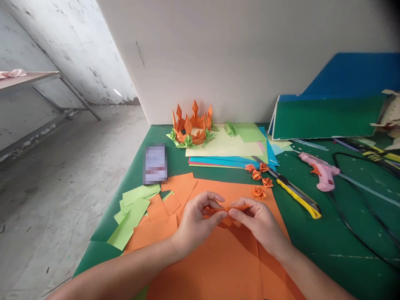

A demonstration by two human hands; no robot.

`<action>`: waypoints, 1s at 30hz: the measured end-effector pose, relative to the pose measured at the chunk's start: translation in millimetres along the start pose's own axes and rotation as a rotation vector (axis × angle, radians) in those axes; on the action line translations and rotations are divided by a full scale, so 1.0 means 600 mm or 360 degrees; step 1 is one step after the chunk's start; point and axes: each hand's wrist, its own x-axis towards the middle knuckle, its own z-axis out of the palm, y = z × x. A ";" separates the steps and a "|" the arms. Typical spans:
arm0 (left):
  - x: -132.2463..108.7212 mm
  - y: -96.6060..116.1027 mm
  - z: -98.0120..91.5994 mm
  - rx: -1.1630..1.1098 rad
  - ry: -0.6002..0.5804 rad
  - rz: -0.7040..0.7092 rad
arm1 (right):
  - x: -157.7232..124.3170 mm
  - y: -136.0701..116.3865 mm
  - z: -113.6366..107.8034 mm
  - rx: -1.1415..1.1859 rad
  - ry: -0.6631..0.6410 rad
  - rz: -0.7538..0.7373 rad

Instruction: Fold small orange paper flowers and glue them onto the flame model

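The left hand (193,223) and right hand (259,225) are pinching a strip (233,208) by its ends, pulling it straight. Both are hovering above the sheet (218,262).

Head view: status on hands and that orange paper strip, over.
Left hand and right hand both pinching small folded orange paper strip. Held above large orange sheet. Yellow utility knife off right, clear of hands.

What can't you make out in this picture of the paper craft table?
Head view only:
- Orange paper piece: pinched between left hand and right hand; fingers hide its shape.
- Flat rectangle on the green table: its face is blurred.
- Pale paper object: cut off by the right edge.
- Black cable: runs out of the picture lower right; its end is unseen.
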 end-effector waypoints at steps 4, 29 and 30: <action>0.000 -0.004 0.001 -0.0008 0.0027 0.0010 | -0.001 -0.002 0.001 -0.0050 0.0010 -0.0014; 0.015 0.000 -0.013 -0.0643 -0.0110 -0.0317 | -0.009 -0.002 -0.009 -0.0660 0.0148 -0.0994; 0.016 -0.001 -0.013 -0.0662 -0.0107 -0.0303 | -0.009 -0.002 -0.009 -0.0596 0.0158 -0.0919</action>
